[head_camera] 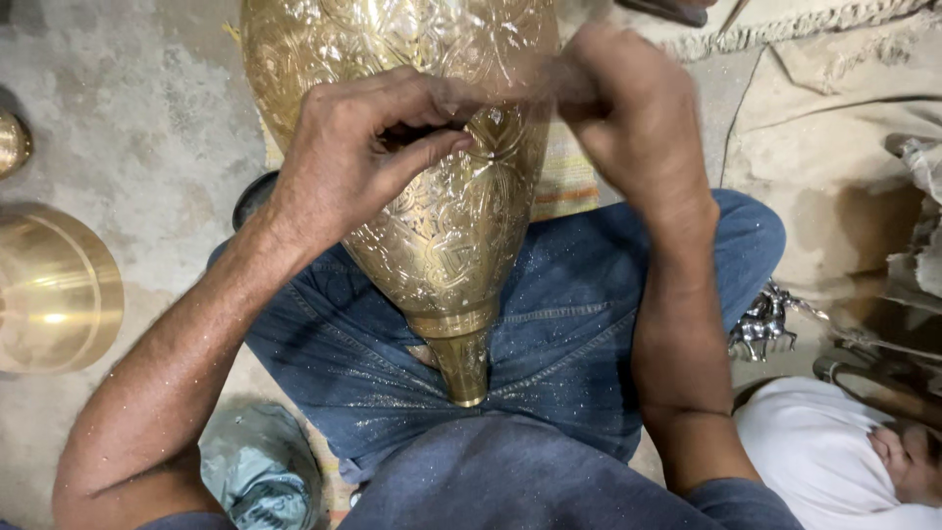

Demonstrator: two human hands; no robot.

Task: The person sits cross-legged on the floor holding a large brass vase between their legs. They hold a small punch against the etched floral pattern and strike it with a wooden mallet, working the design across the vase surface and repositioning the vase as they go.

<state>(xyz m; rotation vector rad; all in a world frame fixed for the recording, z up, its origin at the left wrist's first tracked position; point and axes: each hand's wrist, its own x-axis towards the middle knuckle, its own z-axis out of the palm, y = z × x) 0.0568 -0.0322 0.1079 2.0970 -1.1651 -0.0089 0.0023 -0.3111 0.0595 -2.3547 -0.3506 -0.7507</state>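
Observation:
A large brass vase with engraved floral patterns lies across my lap on blue jeans, its narrow neck pointing toward me. My left hand rests on the vase's body, thumb and fingers pinched on a small dark tool set against the metal. My right hand is on the vase's right side, fingers curled. It is blurred by motion, and a thin brownish streak like a stick-shaped tool extends from it toward my left hand.
A brass bowl and a smaller brass piece sit on the concrete floor at left. A silver horse figurine stands by my right knee. Another person in white is at lower right. A grey-green plastic bag lies by my left elbow.

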